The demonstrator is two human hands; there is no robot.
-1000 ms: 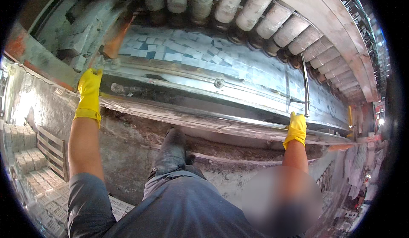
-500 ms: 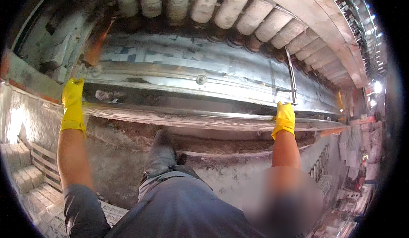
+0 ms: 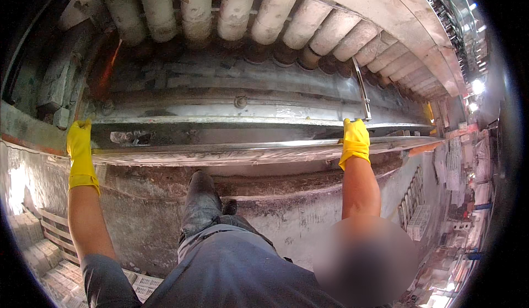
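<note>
Since 0.5 s ago: machine bed (image 3: 193, 77) dimmer, more pale cylinders (image 3: 237, 10) showing at upper left | metal rail (image 3: 220, 152): crosswise between left hand (image 3: 81, 152) and right hand (image 3: 355, 141) | left: at rail's left end, fingers curled, cannot tell if clamped | right: overlaps rail, fingers curled, clamping likewise unclear

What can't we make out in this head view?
All head view:
Right elbow: covered by a blurred patch.
Fingertip contact under the left-hand grip and right-hand grip: hidden by the yellow gloves.
Upper ends of some cylinders: cut off by the picture's top edge.
Stacked blocks, lower left: cut off by the dark fisheye rim.
</note>
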